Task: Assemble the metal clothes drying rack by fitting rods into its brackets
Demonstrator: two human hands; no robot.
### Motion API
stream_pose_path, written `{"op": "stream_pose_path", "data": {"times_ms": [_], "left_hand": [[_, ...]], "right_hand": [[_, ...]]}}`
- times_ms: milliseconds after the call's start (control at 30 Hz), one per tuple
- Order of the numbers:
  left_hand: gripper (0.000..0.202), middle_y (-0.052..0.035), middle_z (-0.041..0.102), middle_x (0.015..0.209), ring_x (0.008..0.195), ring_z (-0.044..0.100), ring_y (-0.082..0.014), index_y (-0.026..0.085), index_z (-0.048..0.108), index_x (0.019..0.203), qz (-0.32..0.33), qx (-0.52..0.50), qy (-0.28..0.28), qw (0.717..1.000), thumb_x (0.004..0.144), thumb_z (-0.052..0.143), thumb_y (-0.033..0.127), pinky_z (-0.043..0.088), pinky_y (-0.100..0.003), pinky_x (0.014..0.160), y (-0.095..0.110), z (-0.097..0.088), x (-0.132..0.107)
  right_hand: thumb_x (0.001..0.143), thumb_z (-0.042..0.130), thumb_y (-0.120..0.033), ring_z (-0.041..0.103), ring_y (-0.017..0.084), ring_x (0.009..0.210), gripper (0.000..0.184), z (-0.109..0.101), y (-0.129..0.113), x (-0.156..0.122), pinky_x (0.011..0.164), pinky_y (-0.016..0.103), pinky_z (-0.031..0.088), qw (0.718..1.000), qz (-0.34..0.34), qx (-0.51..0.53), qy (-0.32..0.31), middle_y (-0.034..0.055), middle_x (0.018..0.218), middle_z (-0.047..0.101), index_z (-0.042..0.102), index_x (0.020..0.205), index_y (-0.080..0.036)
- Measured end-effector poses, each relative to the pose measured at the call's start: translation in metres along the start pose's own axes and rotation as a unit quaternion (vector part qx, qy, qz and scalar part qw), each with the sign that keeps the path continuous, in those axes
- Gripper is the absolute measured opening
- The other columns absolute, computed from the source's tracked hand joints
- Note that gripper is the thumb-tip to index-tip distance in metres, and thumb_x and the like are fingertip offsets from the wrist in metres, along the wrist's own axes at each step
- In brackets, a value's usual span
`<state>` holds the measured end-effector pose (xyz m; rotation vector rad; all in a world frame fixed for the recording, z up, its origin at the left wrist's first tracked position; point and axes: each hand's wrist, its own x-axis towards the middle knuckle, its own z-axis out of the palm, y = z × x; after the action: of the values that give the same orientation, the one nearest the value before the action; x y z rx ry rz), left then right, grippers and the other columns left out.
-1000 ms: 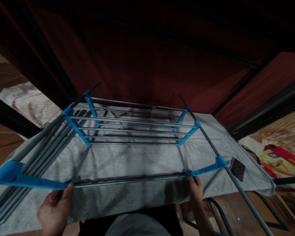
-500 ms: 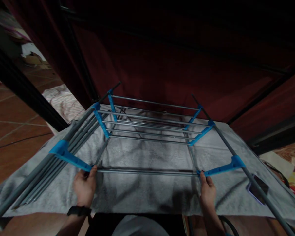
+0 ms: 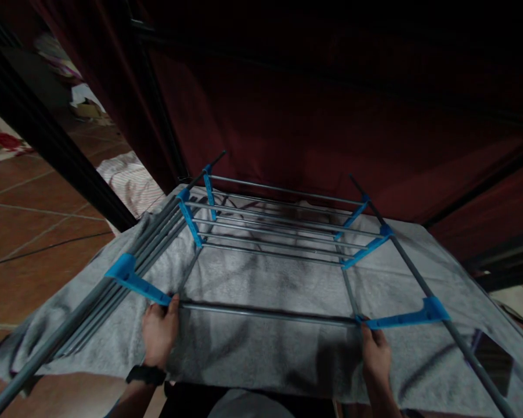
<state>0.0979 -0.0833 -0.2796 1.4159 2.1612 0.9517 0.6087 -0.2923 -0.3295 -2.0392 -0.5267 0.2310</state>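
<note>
A rack of grey metal tubes and blue plastic brackets lies on a grey cloth. My left hand [image 3: 159,334] is closed around the inner end of the near left blue bracket [image 3: 134,283], where a cross tube [image 3: 265,314] meets it. At the tube's other end, my right hand [image 3: 377,351] pinches the tip of the near right blue bracket [image 3: 409,318]. Both brackets sit on long side tubes, the left one [image 3: 76,313] and the right one [image 3: 411,270]. Farther off, several cross tubes [image 3: 282,217] span two more pairs of brackets. My fingertips partly hide the joints.
Several loose grey tubes [image 3: 108,310] lie beside the left side tube. A phone [image 3: 491,360] rests on the grey cloth [image 3: 261,360] at the right. Dark red curtain-like fabric [image 3: 278,128] stands behind. Tiled floor [image 3: 39,232] and a striped cloth [image 3: 128,180] show at left.
The view has shifted, so the rack and both hands appear slightly farther right and lower. Two near cross tubes now look lined up as one. Both hands keep their hold on the bracket ends.
</note>
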Motion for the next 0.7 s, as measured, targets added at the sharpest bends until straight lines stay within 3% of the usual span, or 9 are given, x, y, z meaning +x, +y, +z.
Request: {"op": "stream_pose_path", "data": {"times_ms": [167, 300, 700], "left_hand": [[0.033, -0.0137, 0.068, 0.08, 0.088, 0.066, -0.0348, 0.023, 0.056, 0.073, 0.001, 0.012, -0.022, 1.0, 0.079, 0.049, 0.055, 0.056, -0.047, 0.082, -0.011, -0.001, 0.004], [0.037, -0.0163, 0.069, 0.097, 0.1, 0.066, -0.0369, 0.021, 0.06, 0.087, -0.009, 0.007, -0.024, 1.0, 0.082, 0.047, 0.056, 0.054, -0.05, 0.09, -0.017, -0.002, -0.002], [0.037, -0.0144, 0.062, 0.097, 0.104, 0.06, -0.0359, 0.022, 0.056, 0.088, 0.012, 0.019, -0.003, 1.0, 0.083, 0.044, 0.057, 0.049, -0.05, 0.101, -0.021, 0.004, -0.011]], "right_hand": [[0.073, 0.057, -0.064, 0.062, 0.036, 0.123, 0.062, -0.003, -0.003, -0.005, 0.108, 0.048, 0.045, 0.999, 0.03, 0.011, -0.029, 0.0142, 0.123, 0.073, 0.072, 0.112, -0.018], [0.072, 0.056, -0.059, 0.065, 0.036, 0.115, 0.059, -0.004, -0.001, -0.004, 0.102, 0.047, 0.048, 0.999, 0.036, -0.021, -0.021, 0.0152, 0.112, 0.075, 0.072, 0.11, -0.016], [0.073, 0.05, -0.063, 0.067, 0.039, 0.106, 0.064, -0.004, -0.007, -0.006, 0.095, 0.052, 0.049, 0.993, 0.074, -0.095, 0.008, 0.0167, 0.103, 0.075, 0.072, 0.112, -0.018]]}}
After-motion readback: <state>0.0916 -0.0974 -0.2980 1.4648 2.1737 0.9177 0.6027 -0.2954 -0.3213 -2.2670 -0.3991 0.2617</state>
